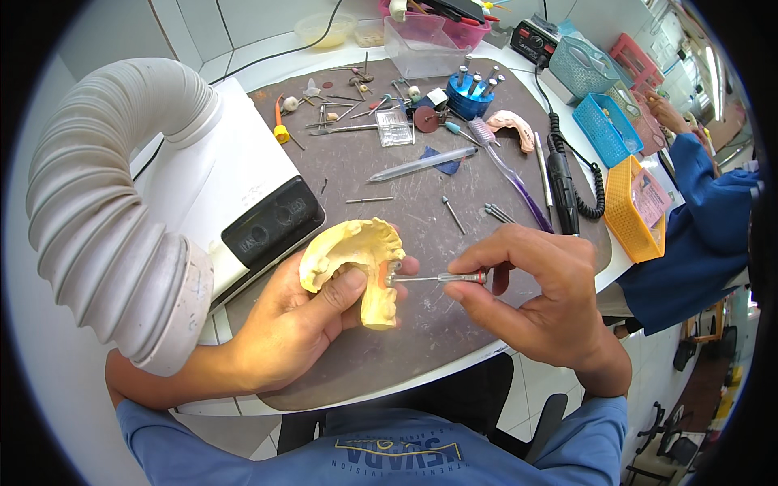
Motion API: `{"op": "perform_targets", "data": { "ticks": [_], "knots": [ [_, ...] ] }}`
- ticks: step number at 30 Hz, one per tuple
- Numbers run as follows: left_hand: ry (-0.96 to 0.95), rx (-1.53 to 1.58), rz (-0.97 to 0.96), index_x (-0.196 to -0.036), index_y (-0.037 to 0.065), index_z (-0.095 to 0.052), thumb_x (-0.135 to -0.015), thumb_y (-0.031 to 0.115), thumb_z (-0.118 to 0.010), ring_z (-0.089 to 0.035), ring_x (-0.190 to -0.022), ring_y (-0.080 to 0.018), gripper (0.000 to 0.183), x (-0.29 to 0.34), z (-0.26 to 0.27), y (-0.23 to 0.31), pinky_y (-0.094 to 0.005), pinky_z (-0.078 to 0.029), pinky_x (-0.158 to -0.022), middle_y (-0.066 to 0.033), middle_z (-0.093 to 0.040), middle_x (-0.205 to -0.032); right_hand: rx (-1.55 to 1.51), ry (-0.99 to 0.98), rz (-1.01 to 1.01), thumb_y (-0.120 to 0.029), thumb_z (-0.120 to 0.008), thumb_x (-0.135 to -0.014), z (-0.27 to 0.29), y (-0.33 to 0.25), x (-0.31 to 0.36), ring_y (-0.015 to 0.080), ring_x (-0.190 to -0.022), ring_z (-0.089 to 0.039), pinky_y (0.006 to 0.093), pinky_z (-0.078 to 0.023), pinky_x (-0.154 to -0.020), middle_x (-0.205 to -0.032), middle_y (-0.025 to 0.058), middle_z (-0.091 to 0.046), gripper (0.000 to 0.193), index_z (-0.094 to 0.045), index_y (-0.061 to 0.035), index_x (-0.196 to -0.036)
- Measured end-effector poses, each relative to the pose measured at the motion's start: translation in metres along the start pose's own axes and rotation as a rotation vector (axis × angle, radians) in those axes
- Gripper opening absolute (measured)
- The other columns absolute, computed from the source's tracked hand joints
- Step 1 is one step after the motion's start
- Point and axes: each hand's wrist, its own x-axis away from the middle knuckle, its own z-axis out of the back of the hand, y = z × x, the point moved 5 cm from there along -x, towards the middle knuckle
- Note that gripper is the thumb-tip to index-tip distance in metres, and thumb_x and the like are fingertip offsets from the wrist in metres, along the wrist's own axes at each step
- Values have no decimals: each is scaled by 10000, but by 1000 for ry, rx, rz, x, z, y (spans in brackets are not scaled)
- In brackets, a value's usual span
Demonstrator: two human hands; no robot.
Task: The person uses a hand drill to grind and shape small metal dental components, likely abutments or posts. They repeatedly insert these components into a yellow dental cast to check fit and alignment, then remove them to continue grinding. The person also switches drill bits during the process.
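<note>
My left hand (pixel 304 320) grips a yellow plaster dental model (pixel 374 279), its thumb pressed on the inner side of the arch and fingers behind. On the model's right side sits a small metal part (pixel 392 271) beside a pink patch. My right hand (pixel 539 296) pinches the handle of a small screwdriver (pixel 454 278), silver with a red ring. The screwdriver's thin shaft points left, and its tip meets the metal part or lies right by it; the exact contact is too small to tell.
A ribbed suction hose (pixel 89 202) curves above a white box (pixel 219 178) at left. Burs, a toothbrush (pixel 510 174), a syringe-like clear tube (pixel 421 164), a blue bur stand (pixel 470 95) and a black handpiece (pixel 561 186) lie on the brown mat. Baskets (pixel 636 215) stand right, near a person in blue (pixel 689 235).
</note>
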Motion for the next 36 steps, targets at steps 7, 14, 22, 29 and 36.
{"op": "perform_targets", "data": {
  "ticks": [7, 14, 22, 29, 36],
  "knots": [
    [-12, 1, 47, -1495, 40, -281, -1033, 239, -482, -594, -1061, -179, 542, 0, 0, -2, -328, -544, -853, -174, -501, -1361, 20, 117, 57, -36, -739, -805, 5, 2, 1, 128, -645, -655, 244, -479, -525, -806, 55, -689, 162, -679, -17, -954],
    [-3, 48, 81, -1503, 68, -282, -1030, 233, -488, -603, -1020, -175, 542, -1, 1, -1, -294, -536, -786, -142, -494, -1374, -211, 239, -52, -7, -687, -852, -10, 12, 6, 127, -631, -625, 243, -485, -555, -825, 69, -696, 152, -673, 2, -1002],
    [115, 3, 0, -1486, 71, -316, -1015, 251, -517, -594, -1048, -166, 543, -1, 3, 5, -290, -519, -815, -143, -507, -1351, 178, 36, -170, -27, -700, -840, -12, 33, 30, 152, -582, -620, 281, -470, -526, -740, 87, -665, 106, -671, -23, -942],
    [83, -4, -15, -1489, 67, -313, -1011, 230, -530, -594, -1103, -198, 550, 0, 3, 2, -320, -524, -888, -142, -527, -1309, 246, 96, -218, 14, -716, -776, 3, 26, 51, 127, -554, -591, 262, -443, -483, -724, 67, -622, 97, -682, -25, -857],
    [58, 13, -11, -1464, 37, -344, -1001, 196, -552, -589, -1122, -215, 532, 0, 3, 0, -365, -515, -937, -129, -537, -1273, 60, 203, -37, 21, -749, -748, 7, 2, 21, 102, -543, -539, 236, -426, -485, -721, 47, -576, 167, -708, -30, -901]
  ]
}}
